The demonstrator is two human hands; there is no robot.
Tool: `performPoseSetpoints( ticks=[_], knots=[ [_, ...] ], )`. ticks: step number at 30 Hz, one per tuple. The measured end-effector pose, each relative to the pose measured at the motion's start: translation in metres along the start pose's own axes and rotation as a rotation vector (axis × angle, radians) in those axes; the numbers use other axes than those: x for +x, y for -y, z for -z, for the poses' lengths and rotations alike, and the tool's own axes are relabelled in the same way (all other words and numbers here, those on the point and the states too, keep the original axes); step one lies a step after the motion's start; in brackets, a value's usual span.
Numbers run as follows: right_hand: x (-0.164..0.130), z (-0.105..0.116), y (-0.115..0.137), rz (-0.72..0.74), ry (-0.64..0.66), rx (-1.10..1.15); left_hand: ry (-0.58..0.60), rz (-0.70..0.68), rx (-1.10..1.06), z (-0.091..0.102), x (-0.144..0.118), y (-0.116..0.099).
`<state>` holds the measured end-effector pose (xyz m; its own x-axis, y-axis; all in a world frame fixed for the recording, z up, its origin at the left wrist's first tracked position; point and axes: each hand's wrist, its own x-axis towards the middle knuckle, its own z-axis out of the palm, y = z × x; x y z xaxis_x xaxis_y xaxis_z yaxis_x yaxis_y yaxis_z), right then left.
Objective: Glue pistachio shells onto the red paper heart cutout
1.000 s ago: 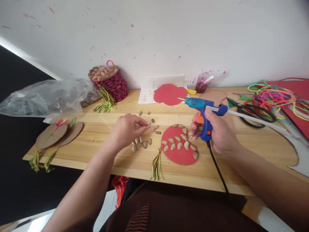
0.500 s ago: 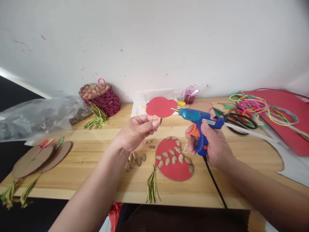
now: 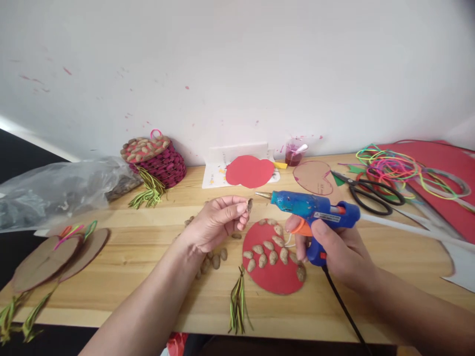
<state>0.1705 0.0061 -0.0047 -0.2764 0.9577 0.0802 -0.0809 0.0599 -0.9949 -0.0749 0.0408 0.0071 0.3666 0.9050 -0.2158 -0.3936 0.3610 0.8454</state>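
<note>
Between the thumb and fingers of my left hand [image 3: 222, 220] is a peanut shell [image 3: 250, 204], raised above the table. My right hand [image 3: 337, 247] grips a blue hot glue gun [image 3: 306, 205], fingers at its orange trigger [image 3: 301, 227]. The gun's metal nozzle points left and sits just right of the shell, with a small gap visible. Below them lies a red round card [image 3: 276, 282] with several peanut shells stuck in rows and a green-yellow tassel [image 3: 237, 304] at its lower left. Loose peanut shells [image 3: 215, 261] lie left of the card, partly hidden by my left arm.
A shell-topped purple woven basket [image 3: 168, 163] and a plastic bag [image 3: 70, 190] stand back left. Cardboard discs [image 3: 44, 262] lie at left. Behind are a red paper cutout [image 3: 249, 170] and a cup [image 3: 294, 155]. Scissors [image 3: 371, 195] and coloured cords [image 3: 393, 165] lie right.
The glue gun has moved slightly down and right in view, and my left hand lower. The shell is turned and now sits before the nozzle. The whole view has shifted a little.
</note>
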Motion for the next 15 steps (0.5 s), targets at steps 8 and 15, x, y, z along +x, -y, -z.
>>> performPoseSetpoints(
  ticks=[8,15],
  knots=[
    [-0.0021,0.0016,0.0000,0.126,0.054,-0.163,0.001,-0.007,-0.036,0.0011,-0.0006,0.0015],
    [0.0003,0.0025,-0.0037,0.130,0.024,-0.206,-0.019,-0.006,-0.002,0.0014,0.0010,0.0005]
  ],
)
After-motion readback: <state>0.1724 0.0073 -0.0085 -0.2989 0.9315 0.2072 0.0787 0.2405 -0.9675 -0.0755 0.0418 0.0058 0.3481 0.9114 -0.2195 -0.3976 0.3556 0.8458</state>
